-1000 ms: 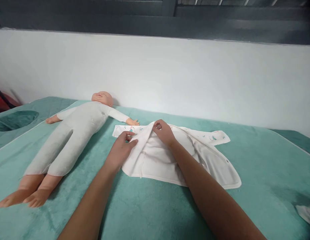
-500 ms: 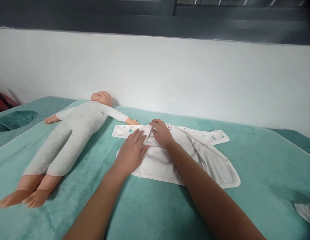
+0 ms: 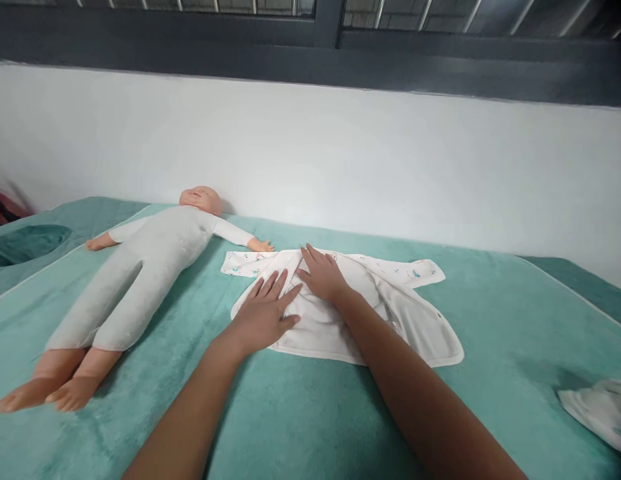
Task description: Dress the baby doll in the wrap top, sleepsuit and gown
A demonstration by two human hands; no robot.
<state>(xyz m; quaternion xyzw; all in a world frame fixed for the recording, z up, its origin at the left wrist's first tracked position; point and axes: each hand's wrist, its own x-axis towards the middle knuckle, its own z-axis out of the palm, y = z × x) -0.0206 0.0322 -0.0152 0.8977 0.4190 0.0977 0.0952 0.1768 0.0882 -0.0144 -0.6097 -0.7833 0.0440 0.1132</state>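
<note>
Fingers spread open, your left hand (image 3: 264, 319) and right hand (image 3: 324, 275) rest on the shirt (image 3: 320, 328), already unfolded beside the doll (image 3: 163, 241), not on it

Mostly matt cloth, some smooth plastic.
Garment (image 3: 325, 337): soft matt cloth. Doll body (image 3: 163, 243): matt cloth; doll head (image 3: 203, 200): smooth plastic-looking. Blanket (image 3: 295, 413): napped plush. Wall (image 3: 310, 167): smooth. Window bars (image 3: 425, 15): shiny metal.

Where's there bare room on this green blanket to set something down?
Widest on the green blanket: between the white baby top and the white cloth at the right edge. Another patch lies between the doll and the left forearm. Crowded: mid-picture, where the left hand and right hand rest on the top.
</note>
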